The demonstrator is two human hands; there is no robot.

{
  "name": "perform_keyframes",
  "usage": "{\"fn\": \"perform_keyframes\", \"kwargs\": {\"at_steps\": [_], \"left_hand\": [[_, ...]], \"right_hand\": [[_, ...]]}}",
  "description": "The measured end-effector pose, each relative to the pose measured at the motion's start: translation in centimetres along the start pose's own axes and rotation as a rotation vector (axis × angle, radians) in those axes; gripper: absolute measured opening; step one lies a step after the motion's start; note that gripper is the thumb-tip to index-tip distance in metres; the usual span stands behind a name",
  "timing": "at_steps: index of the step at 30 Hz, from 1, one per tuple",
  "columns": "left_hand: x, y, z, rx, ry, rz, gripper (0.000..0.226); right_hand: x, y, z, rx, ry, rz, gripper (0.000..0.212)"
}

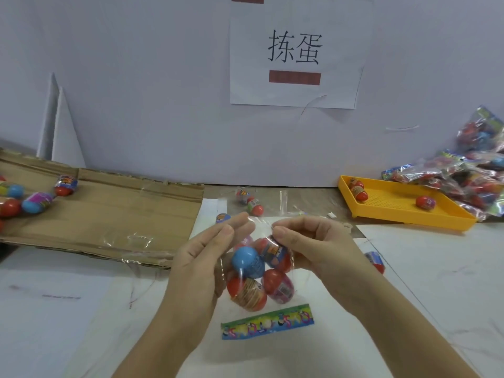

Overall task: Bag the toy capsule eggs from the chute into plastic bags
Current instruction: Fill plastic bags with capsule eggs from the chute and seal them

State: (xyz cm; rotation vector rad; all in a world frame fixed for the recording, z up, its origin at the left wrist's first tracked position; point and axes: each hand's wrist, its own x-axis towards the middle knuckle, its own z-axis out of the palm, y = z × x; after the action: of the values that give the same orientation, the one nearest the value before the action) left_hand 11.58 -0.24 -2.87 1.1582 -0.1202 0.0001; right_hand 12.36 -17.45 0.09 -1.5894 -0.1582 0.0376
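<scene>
While the clear plastic bag [283, 308] sits over the white table [436, 282] between the two hands, the step reads as closing its mouth. Left hand [207, 257] pinches the mouth's left edge between thumb and near-straight fingers. Right hand [308, 241] pinches the right edge with curled fingers. The hands are near but apart. To do it well: draw both edges level and taut, let the load settle low, then press the lips flat from one side across. The bag holds several capsule eggs [246, 261], one blue and the others mostly red with printed wraps. They are bunched above a bright printed strip [267, 321] at the bottom.
</scene>
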Motion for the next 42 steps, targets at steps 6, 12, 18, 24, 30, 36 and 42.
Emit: {"fn": "perform_keyframes", "kwargs": {"at_steps": [6, 12, 18, 24, 30, 36, 42], "left_hand": [[0.2, 0.2, -0.1, -0.019, 0.075, -0.036, 0.03], [0.1, 0.3, 0.3, -0.036, 0.077, -0.052, 0.033], [0.0, 1.1, 0.0, -0.097, 0.05, -0.069, 0.031], [0.1, 1.2, 0.0, -0.143, 0.022, -0.062, 0.026], [-0.3, 1.8, 0.7, -0.19, -0.008, -0.042, 0.023], [-0.6, 2.2, 0.6, -0.214, -0.086, -0.036, 0.03], [-0.6, 2.2, 0.4, -0.239, -0.149, -0.032, 0.031]], "right_hand": [[0.0, -0.2, -0.1, 0.079, 0.054, -0.026, 0.013], [0.3, 0.2, -1.3, 0.229, -0.094, 0.052, 0.015], [0.3, 0.0, -1.6, 0.192, -0.097, 0.054, 0.022], [0.4, -0.3, -2.2, 0.184, -0.126, 0.001, 0.016], [-0.1, -0.7, -2.6, 0.228, -0.215, -0.11, 0.016], [-0.4, -1.2, -2.9, 0.214, -0.261, -0.112, 0.018], [-0.6, -1.6, -2.8, 0.159, -0.254, -0.151, 0.025]]}}
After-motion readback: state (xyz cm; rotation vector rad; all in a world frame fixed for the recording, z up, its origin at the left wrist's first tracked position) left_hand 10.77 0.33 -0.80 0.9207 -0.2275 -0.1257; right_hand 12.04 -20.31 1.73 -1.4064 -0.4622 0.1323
